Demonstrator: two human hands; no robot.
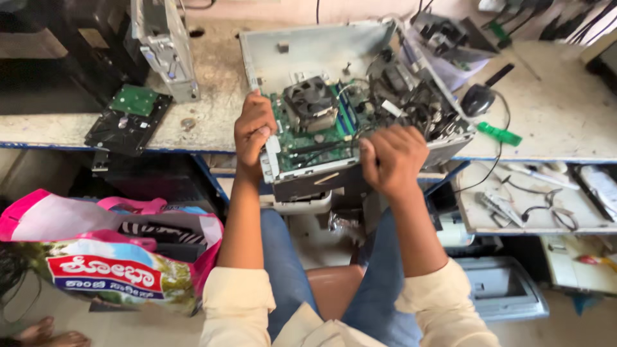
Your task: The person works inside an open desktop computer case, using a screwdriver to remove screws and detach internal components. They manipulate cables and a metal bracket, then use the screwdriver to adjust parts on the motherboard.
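An open desktop computer case [308,48] lies on the worn workbench [218,83], with its green motherboard [321,138], black cooler fan [310,97] and a tangle of cables [411,103] exposed. My left hand [252,128] grips the case's near left edge by the metal frame. My right hand [393,157] is closed into a fist at the near right side of the board, pressing on or gripping something I cannot make out.
A hard drive with a green board [128,119] and a grey drive bay [164,48] lie left on the bench. A black mouse [477,99] and green tool [500,133] lie right. Pliers and tools fill a lower shelf [527,205]. A pink bag [116,250] stands at my left.
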